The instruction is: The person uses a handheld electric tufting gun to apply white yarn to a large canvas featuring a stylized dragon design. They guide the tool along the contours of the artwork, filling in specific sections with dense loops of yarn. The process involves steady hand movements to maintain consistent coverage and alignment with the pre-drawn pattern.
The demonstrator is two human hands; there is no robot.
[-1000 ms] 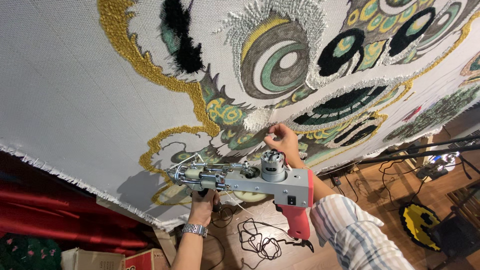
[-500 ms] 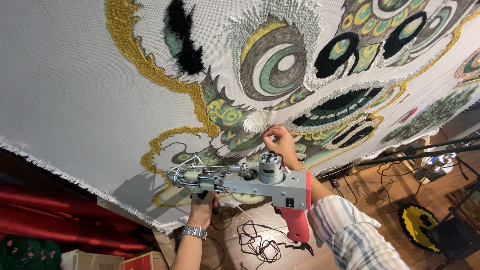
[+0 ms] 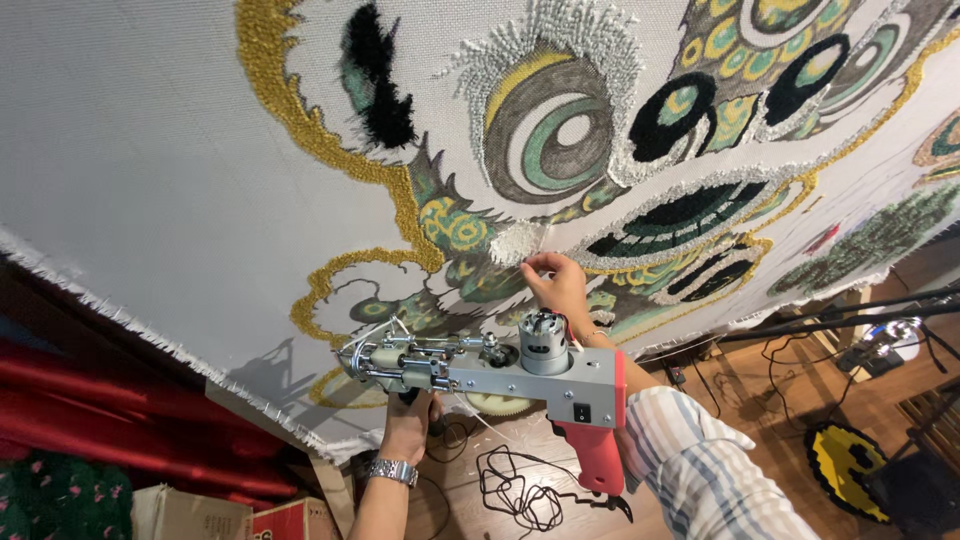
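Observation:
A grey and red tufting gun [image 3: 560, 385] hangs just below a stretched white cloth [image 3: 150, 170]. The cloth carries a tufted pattern in gold, green, black and white. My left hand [image 3: 410, 425], with a metal watch on the wrist, grips the gun's front handle from underneath. My right hand [image 3: 555, 285], in a striped sleeve, reaches over the gun's motor to the cloth. Its fingertips pinch a thin white yarn strand [image 3: 505, 268] just under a small white tuft [image 3: 515, 240].
Red drapery [image 3: 90, 400] and cardboard boxes [image 3: 200, 515] lie at the lower left. A black cable [image 3: 515, 485] is coiled on the wooden floor under the gun. A yellow-and-black rug piece [image 3: 845, 470], dark metal bars [image 3: 850, 315] and a lamp [image 3: 895, 335] stand at the right.
My right hand has edged up towards the white tuft, fingers pinched. The gun and my left hand have hardly shifted.

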